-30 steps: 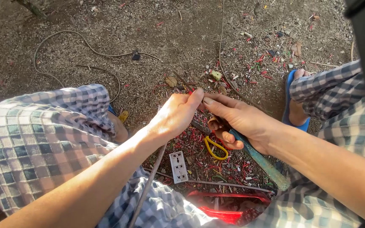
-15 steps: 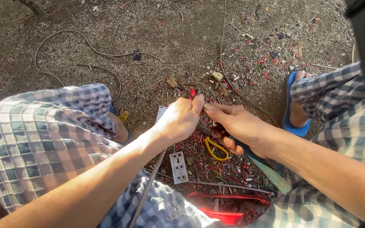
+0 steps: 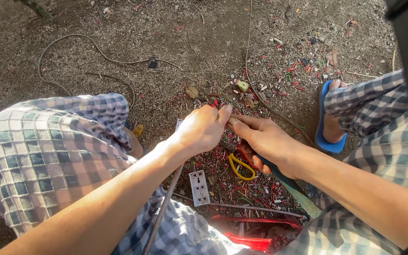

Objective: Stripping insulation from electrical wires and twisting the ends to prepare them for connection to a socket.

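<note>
Thin grey cable [image 3: 165, 203] pinched at its far end in left hand [image 3: 199, 130], trailing toward near edge between checkered knees. Left grip closed tight on cable, thumb and forefinger pressed together at red stripped end [image 3: 215, 103]. Right hand [image 3: 263, 139] touching left at fingertips, forefinger laid against cable end. Right grip wrapped on green-handled tool [image 3: 294, 189], handle pointing near right. Yellow loop [image 3: 240, 166] showing just below right palm. White socket plate [image 3: 199, 187] lying on ground [image 3: 204, 42] near cable, among red insulation scraps. Blue sandal [image 3: 323, 137] at right. Loose grey cord [image 3: 72, 47] curled far left.
</note>
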